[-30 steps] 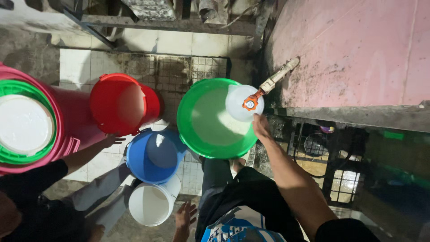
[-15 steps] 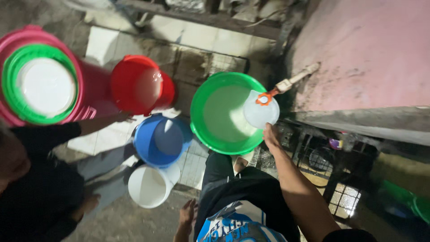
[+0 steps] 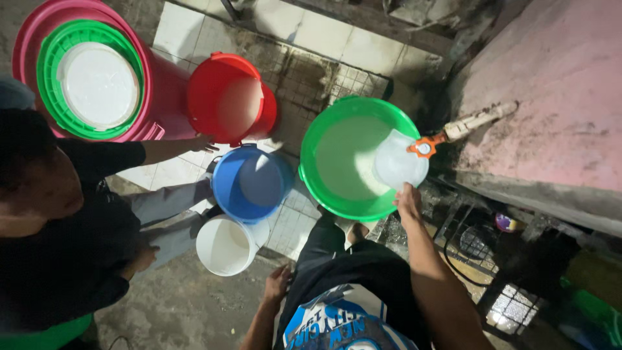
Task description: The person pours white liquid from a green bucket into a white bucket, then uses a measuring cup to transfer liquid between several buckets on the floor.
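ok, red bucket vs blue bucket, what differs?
The red bucket stands farther from the wearer, by the pink tub; the blue bucket stands nearer, between the white bucket and green basin. Another person's hand reaches the red one; nobody touches the blue. Both are round, open and upright.

One head-worn camera looks steeply down from standing height, fairly near, over buckets on the floor.

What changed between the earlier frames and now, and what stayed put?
The view swung, so everything sits lower and further right in frame; no bucket visibly moved. The right hand still holds the clear jug under the tap over the green basin. The left hand stays down by the leg. The other person's hand stays by the red bucket.
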Motion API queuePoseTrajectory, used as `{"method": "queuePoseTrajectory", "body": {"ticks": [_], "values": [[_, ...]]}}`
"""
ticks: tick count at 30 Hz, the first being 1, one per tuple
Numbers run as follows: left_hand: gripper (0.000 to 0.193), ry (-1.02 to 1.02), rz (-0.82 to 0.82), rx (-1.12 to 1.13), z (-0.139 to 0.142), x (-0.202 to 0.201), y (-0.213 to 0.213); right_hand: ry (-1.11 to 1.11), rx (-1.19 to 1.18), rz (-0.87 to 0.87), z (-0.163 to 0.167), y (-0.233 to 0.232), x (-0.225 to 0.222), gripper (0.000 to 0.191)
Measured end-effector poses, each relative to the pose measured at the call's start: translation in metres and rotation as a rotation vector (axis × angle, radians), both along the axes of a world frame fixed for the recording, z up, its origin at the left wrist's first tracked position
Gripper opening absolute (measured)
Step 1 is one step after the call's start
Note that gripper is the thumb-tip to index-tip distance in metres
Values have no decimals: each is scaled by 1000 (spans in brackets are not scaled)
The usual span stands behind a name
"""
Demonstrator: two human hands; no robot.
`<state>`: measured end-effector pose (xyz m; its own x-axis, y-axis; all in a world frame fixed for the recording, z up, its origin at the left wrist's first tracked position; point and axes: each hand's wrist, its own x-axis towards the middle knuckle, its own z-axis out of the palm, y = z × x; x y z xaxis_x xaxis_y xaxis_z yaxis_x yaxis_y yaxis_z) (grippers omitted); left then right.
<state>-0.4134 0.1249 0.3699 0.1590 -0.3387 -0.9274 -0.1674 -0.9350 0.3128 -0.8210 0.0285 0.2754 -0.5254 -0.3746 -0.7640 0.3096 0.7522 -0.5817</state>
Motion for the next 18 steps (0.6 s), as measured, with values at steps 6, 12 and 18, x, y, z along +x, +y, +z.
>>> {"method": "queuePoseTrajectory", "body": {"ticks": [6,12,18], "values": [[57,-16,-64,-15,-8,35,-21,-68,-19,-156,-11,-3,15,51],[51,65,-514,-409,-21,36,-91,-44,-10,-222,7,-11,27,47],[43,18,-701,-664,-6,-74,-195,-54,14,-267,27,-24,22,47]]}}
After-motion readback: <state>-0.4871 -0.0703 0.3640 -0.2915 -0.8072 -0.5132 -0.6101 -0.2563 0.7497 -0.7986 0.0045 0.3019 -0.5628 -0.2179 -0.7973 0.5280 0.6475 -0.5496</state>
